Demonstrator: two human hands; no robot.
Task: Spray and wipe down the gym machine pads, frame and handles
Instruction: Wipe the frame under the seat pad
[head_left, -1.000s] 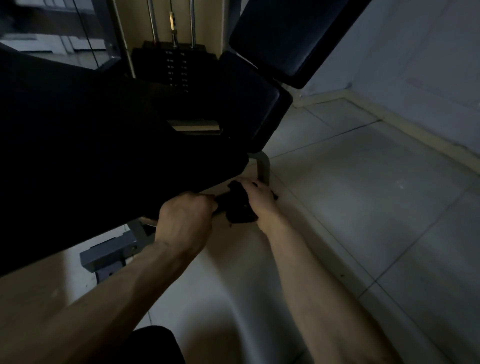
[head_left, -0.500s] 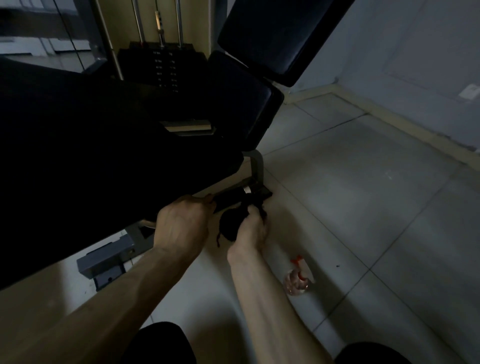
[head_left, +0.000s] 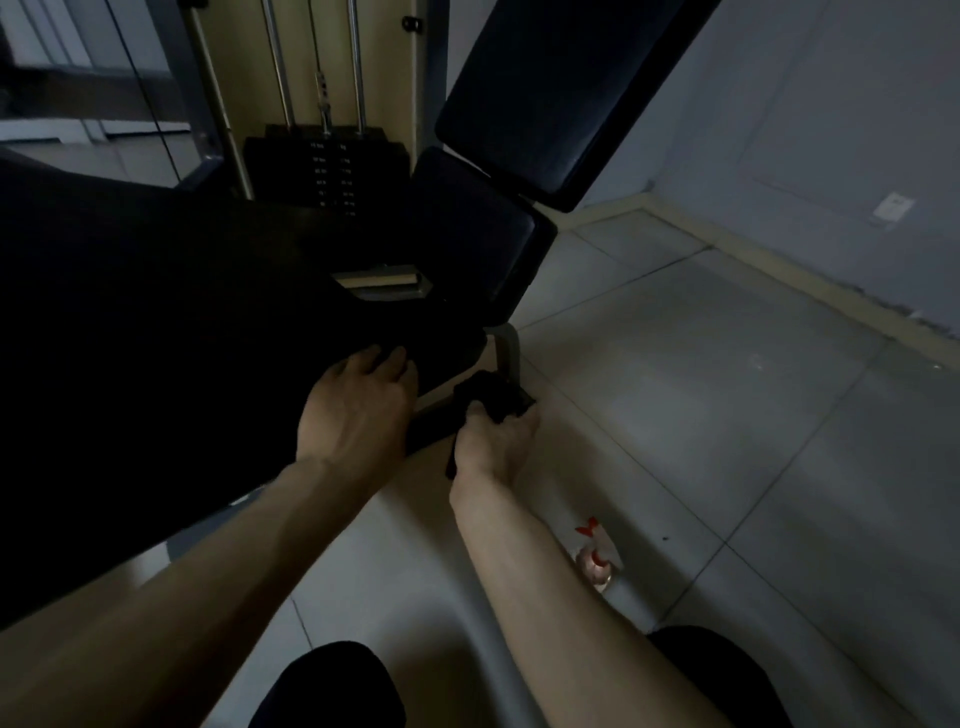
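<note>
Pretty dim in here, so bear with me. Closest to the camera, the person's dark-clad knees (head_left: 332, 686) are poking into the bottom of the view, and both bare forearms are reaching forward over the pale tiled floor (head_left: 727, 415).

Just beside the right forearm, a clear spray bottle (head_left: 597, 556) with a red nozzle is sitting on the floor, untouched, a little behind the right hand.

The right hand (head_left: 496, 441) is curling its grip tight around a black cloth (head_left: 491, 397), bunched up and pressing against the low metal frame (head_left: 506, 353) of the machine where a grey upright meets the base bar. A corner of the cloth is hanging down beside the wrist.

The left hand (head_left: 358, 405) is resting fingers-spread on the edge of the big black seat pad (head_left: 156, 338), its grip loose and holding nothing. That pad is filling most of the left side, so not much elbow room there.

Further back there's a smaller black pad (head_left: 467, 228) and above it a tilted back pad (head_left: 561, 93), both matte and dark. Behind them the weight stack (head_left: 327, 171) is hanging on chrome guide rods (head_left: 358, 67).

Off to the right the floor is lying wide open all the way to the cream skirting and the grey wall (head_left: 831, 104).
</note>
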